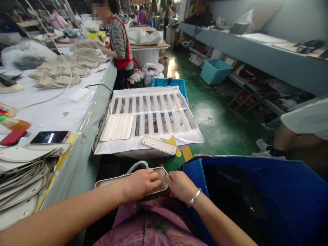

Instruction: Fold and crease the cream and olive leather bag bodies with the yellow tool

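Note:
A cream-white bag with a long, round-ended panel and raised edge lies across my lap. Behind it rises a loop-shaped handle in clear wrapping. My left hand rests over the panel, fingers bent and pressing on it near its right end. At that end my right hand, below a silver bracelet, pinches the rim; its fingertips are partly hidden. Just beyond, one cream strip with small holes sits on the near edge of a white slatted rack, beside a yellow scrap. Three plain cream strips lie side by side on the rack.
Left, a table holds stacked cream panels with eyelets, a phone, a red case and beige pieces. A blue bin stands close on my right. A co-worker sits ahead; another person's leg shows right.

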Motion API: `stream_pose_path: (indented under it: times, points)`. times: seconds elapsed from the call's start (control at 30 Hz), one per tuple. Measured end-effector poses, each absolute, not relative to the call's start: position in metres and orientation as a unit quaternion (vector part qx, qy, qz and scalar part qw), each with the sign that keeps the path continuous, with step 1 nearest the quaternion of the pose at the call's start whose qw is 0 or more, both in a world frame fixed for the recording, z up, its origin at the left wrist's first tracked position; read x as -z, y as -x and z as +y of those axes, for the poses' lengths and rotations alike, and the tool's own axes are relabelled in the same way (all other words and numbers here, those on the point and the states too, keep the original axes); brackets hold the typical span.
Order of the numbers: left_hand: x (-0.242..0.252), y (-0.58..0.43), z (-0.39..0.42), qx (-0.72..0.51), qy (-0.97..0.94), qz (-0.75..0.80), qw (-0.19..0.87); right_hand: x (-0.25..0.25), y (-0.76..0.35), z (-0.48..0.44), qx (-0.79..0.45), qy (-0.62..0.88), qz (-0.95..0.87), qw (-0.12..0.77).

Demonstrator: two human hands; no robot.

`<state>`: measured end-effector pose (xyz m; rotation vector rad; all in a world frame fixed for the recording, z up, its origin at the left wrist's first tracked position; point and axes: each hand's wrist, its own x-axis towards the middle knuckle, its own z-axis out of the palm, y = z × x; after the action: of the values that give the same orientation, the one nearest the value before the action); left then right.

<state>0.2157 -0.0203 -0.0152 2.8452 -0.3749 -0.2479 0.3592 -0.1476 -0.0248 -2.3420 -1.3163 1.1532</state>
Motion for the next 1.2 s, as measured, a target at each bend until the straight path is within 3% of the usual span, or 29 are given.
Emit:
stream_pose_path:
  times: [0.23,0.5,0.73,0.83,1.07,1.2]
  points:
    - [0.014,-0.223,-0.022,0.085,-0.976,-0.174,0.102,0.03,-0.359,-0.147,-0.407,0.798,-0.431,0.105]
    - [0.017,-0.207,-0.009,0.086,-0.973,-0.102,0.191,0.03,-0.356,-0.146,-0.403,0.786,-0.459,0.093]
    - [0.028,-0.197,-0.016,0.037,-0.974,-0.141,0.176,0.017,-0.347,-0.142,-0.244,0.844,-0.477,0.018]
    - [0.026,-0.196,-0.016,0.044,-0.974,-0.11,0.193,0.02,-0.345,-0.143,-0.304,0.836,-0.453,0.057]
    - [0.02,-0.193,-0.021,0.043,-0.976,-0.068,0.202,0.039,-0.348,-0.147,-0.48,0.786,-0.302,0.246]
    - [0.019,-0.186,-0.031,0.021,-0.98,-0.024,0.195,0.037,-0.353,-0.145,-0.584,0.734,-0.18,0.297]
